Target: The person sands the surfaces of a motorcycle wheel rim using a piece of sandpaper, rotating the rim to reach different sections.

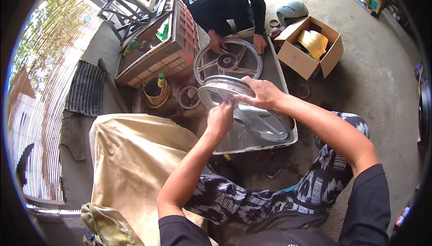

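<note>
Currently: white-edged tray (256, 149) below the grip, tilted near wheel (246, 109) above it.
Right hand (263, 94) pinches wheel's upper edge; left hand (220, 119) beside it curls closed, contents unseen. Possible fault: loosened right hold lets wheel slip onto tray.

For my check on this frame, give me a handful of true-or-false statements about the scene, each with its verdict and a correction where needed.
1. The person's right hand is on the rim of the nearer wheel. True.
2. The person's left hand lies on the beige cloth. False: the left hand is at the nearer wheel.
3. A co-worker's hand is at the farther wheel. True.
4. The cardboard box is shut. False: the cardboard box is open, with a yellow piece inside.
</note>
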`<state>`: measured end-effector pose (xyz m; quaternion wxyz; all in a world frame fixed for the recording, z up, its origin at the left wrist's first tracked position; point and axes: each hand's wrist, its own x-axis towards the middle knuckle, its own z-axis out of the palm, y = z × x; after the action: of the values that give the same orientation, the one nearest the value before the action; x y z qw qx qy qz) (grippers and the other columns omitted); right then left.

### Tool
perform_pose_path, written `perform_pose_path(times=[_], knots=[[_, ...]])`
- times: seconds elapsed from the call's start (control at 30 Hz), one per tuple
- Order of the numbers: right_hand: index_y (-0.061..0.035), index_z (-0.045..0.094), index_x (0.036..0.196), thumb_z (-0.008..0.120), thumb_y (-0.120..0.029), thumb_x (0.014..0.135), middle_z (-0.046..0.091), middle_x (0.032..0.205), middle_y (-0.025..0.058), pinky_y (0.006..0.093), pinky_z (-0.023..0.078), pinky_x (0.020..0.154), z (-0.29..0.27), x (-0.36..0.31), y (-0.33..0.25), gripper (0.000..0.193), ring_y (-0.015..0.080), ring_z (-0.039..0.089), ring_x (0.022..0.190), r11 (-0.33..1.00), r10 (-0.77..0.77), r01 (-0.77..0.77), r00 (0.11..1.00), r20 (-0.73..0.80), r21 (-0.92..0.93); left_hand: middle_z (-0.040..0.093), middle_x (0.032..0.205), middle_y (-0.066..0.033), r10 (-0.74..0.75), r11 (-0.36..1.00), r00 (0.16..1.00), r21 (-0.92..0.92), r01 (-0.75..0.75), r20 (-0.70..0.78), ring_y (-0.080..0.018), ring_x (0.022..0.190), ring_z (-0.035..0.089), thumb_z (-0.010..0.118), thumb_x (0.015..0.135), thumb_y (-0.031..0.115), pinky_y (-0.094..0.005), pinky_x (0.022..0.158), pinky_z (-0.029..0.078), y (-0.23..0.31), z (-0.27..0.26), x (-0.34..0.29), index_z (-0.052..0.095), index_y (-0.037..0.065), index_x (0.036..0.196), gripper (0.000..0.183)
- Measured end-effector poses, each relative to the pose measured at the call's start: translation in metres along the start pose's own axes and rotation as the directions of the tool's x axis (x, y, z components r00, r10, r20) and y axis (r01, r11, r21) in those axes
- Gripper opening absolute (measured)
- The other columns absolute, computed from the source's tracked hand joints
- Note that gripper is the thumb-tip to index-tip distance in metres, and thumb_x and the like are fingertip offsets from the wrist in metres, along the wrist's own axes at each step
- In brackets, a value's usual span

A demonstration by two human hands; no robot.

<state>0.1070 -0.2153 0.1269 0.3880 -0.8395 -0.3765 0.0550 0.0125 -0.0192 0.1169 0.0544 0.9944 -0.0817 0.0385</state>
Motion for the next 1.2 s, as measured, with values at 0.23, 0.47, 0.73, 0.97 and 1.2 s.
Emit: perform_pose_path(times=[0.23, 0.47, 0.73, 0.97, 1.2], knots=[[-0.0027, 0.044, 0.123, 0.059, -0.060, 0.091, 0.067, 0.103, 0.0286, 0.0509, 0.049, 0.089, -0.005, -0.004, -0.010, 0.067, 0.0440, 0.065, 0.100, 0.999, -0.015, 0.006, 0.986, 0.167, 0.053, 0.067, 0.097, -0.0183, 0.079, 0.996, 0.990, -0.037, -0.075, 0.119, -0.0356, 0.074, 0.071, 0.053, 0.088, 0.008, -0.0478, 0.066, 0.058, -0.010, 0.066, -0.008, 0.060, 0.003, 0.114, 0.027], [-0.0041, 0.043, 0.123, 0.059, -0.059, 0.092, 0.066, 0.107, 0.0287, 0.0517, 0.048, 0.089, 0.012, 0.006, -0.020, 0.065, 0.0452, 0.064, 0.104, 0.997, -0.034, 0.019, 0.976, 0.213, 0.070, 0.066, 0.101, -0.0218, -0.057, 0.980, 0.993, -0.184, 0.075, 0.100, -0.0393, 0.079, 0.070, 0.055, 0.088, 0.015, -0.0509, 0.071, 0.058, -0.019, 0.087, -0.023, 0.060, 0.003, 0.119, 0.034], [-0.0028, 0.044, 0.124, 0.058, -0.059, 0.093, 0.068, 0.102, 0.0285, 0.0516, 0.049, 0.087, 0.000, 0.016, -0.011, 0.066, 0.0447, 0.065, 0.100, 0.997, -0.046, 0.031, 0.965, 0.256, 0.065, 0.068, 0.092, -0.0226, -0.164, 0.984, 0.953, 0.115, 0.138, 0.254, -0.0386, 0.080, 0.071, 0.060, 0.085, 0.018, -0.0534, 0.069, 0.055, -0.019, 0.050, -0.021, 0.054, 0.011, 0.135, 0.051], [-0.0036, 0.043, 0.130, 0.060, -0.054, 0.093, 0.067, 0.102, 0.0308, 0.0519, 0.050, 0.088, -0.011, 0.013, -0.001, 0.065, 0.0468, 0.065, 0.099, 1.000, 0.004, -0.004, 0.971, 0.239, 0.002, 0.067, 0.084, -0.0194, -0.204, 0.953, 0.974, 0.248, 0.175, 0.095, -0.0348, 0.072, 0.071, 0.059, 0.087, 0.019, -0.0498, 0.066, 0.055, -0.013, 0.041, -0.016, 0.039, 0.015, 0.150, 0.067], [-0.0039, 0.041, 0.133, 0.057, -0.059, 0.093, 0.066, 0.109, 0.0298, 0.0518, 0.047, 0.095, -0.027, 0.009, 0.001, 0.070, 0.0447, 0.063, 0.109, 0.999, 0.043, -0.051, 0.942, 0.333, 0.015, 0.070, 0.073, -0.0205, -0.099, 0.989, 0.965, 0.130, 0.069, 0.243, -0.0383, 0.066, 0.070, 0.059, 0.086, 0.020, -0.0508, 0.062, 0.056, -0.014, 0.040, -0.016, 0.030, 0.019, 0.156, 0.075]])
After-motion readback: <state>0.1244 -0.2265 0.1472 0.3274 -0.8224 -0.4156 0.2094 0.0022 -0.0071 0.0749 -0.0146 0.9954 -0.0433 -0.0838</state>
